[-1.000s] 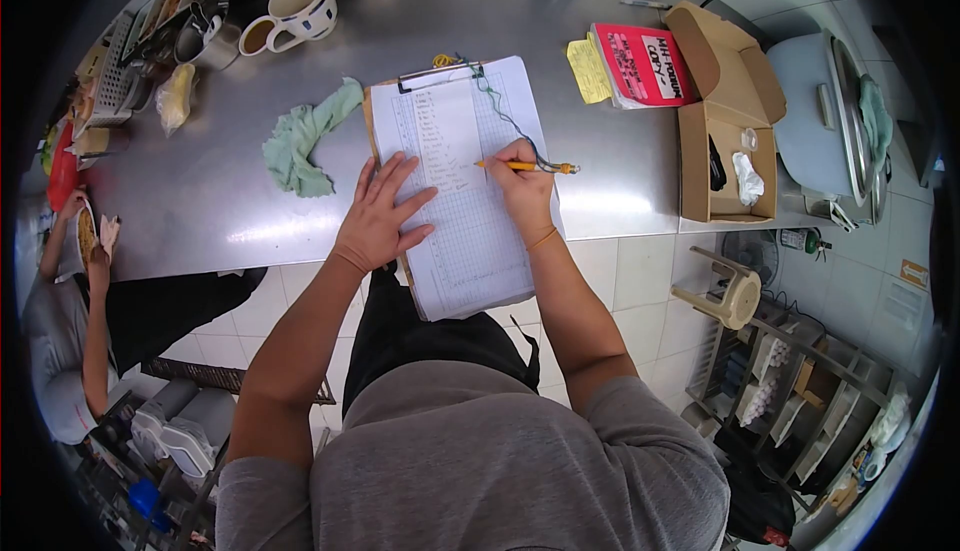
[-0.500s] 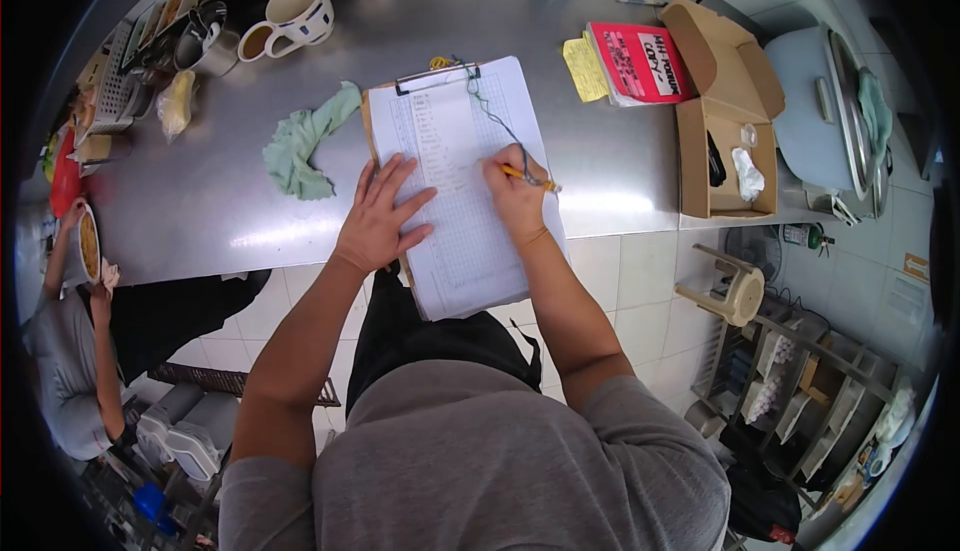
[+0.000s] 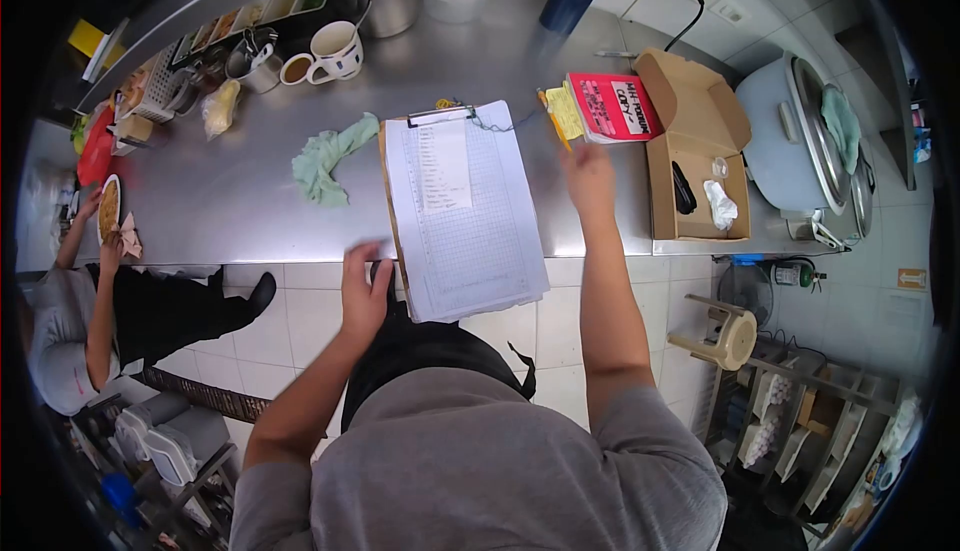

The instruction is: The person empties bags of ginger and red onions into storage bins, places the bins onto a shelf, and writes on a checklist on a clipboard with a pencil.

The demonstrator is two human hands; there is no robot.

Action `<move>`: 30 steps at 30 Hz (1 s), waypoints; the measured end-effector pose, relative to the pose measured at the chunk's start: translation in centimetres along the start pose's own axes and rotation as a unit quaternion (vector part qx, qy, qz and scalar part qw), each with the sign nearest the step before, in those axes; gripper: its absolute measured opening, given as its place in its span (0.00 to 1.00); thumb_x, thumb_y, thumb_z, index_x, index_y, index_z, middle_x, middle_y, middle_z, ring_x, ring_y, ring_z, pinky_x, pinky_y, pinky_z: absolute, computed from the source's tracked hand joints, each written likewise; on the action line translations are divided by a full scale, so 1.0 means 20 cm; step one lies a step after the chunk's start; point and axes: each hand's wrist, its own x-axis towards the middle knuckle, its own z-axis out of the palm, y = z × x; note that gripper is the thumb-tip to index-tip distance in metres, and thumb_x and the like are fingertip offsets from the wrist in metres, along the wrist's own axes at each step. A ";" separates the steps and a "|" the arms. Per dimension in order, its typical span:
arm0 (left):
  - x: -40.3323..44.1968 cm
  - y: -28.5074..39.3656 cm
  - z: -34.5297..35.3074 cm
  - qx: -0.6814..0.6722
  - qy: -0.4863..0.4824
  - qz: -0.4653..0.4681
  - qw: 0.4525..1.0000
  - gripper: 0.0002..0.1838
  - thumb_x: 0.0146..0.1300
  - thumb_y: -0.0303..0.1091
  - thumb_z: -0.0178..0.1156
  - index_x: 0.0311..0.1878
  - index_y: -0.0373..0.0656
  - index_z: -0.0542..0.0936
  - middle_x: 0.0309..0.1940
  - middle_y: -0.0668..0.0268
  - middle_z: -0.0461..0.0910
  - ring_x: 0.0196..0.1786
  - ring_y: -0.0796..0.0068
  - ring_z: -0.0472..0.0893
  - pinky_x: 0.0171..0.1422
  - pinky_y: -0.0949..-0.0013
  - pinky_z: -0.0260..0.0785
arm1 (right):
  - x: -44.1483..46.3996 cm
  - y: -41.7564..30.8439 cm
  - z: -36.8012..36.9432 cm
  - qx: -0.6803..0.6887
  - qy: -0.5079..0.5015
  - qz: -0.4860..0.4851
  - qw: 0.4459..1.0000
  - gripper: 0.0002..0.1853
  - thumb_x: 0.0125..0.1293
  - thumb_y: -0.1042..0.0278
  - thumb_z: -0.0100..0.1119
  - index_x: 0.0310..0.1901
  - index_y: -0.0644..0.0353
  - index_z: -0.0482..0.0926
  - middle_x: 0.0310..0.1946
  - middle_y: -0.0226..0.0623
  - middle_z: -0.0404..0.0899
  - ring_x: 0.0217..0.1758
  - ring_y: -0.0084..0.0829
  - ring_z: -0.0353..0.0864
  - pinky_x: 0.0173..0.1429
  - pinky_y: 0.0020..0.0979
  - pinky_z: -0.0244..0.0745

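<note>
A clipboard point(image 3: 388, 181) with gridded sheets point(image 3: 505, 241) and a narrow handwritten list point(image 3: 440, 176) under its clip lies on the steel counter, its lower end jutting past the front edge. My left hand point(image 3: 365, 289) is beside the clipboard's lower left edge, fingers apart and holding nothing. To the right of the clipboard, my right hand point(image 3: 590, 176) is closed on a yellow pencil point(image 3: 552, 116), slightly blurred. A bluish string point(image 3: 505, 129) runs from the clip towards the pencil. Just beyond that hand are yellow sticky notes point(image 3: 566, 111) and a red-covered notebook point(image 3: 615, 106).
A green cloth point(image 3: 330, 161) lies left of the clipboard. Mugs point(image 3: 335, 51) and a bagged yellow item point(image 3: 220, 109) sit further back. At right are an open cardboard box point(image 3: 697, 151) and a large cooker point(image 3: 790, 141). A co-worker point(image 3: 75, 321) holds a dish at far left.
My right hand has moved off the sheets to the right with the pencil. The left hand has come off the paper, down towards me. The view has shifted, showing more of the counter's back.
</note>
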 end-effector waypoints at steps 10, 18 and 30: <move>-0.17 0.03 0.15 -0.338 -0.164 -0.421 0.825 0.16 0.70 0.43 0.42 0.46 0.42 0.74 0.36 0.65 0.76 0.39 0.75 0.74 0.45 0.66 0.67 | -0.35 -0.14 0.48 0.102 -0.186 0.060 0.976 0.14 0.56 0.59 0.61 0.28 0.65 0.79 0.21 0.39 0.79 0.23 0.29 0.78 0.28 0.29 0.73; -0.14 -0.13 0.33 -0.332 -0.027 -0.347 0.877 0.12 0.69 0.33 0.43 0.44 0.40 0.75 0.34 0.68 0.78 0.36 0.76 0.75 0.43 0.73 0.66 | -0.46 -0.16 0.67 0.085 -0.359 -0.080 0.926 0.12 0.52 0.63 0.59 0.19 0.62 0.77 0.17 0.37 0.75 0.18 0.28 0.74 0.22 0.29 0.66; -0.53 0.00 -0.55 -0.436 -0.234 -0.259 0.830 0.43 0.57 0.73 0.42 0.61 0.45 0.68 0.48 0.62 0.75 0.59 0.67 0.68 0.65 0.52 0.53 | -1.27 -0.79 -0.04 0.290 -0.546 -0.029 0.786 0.04 0.58 0.71 0.58 0.30 0.57 0.72 0.22 0.30 0.75 0.24 0.22 0.72 0.29 0.24 0.69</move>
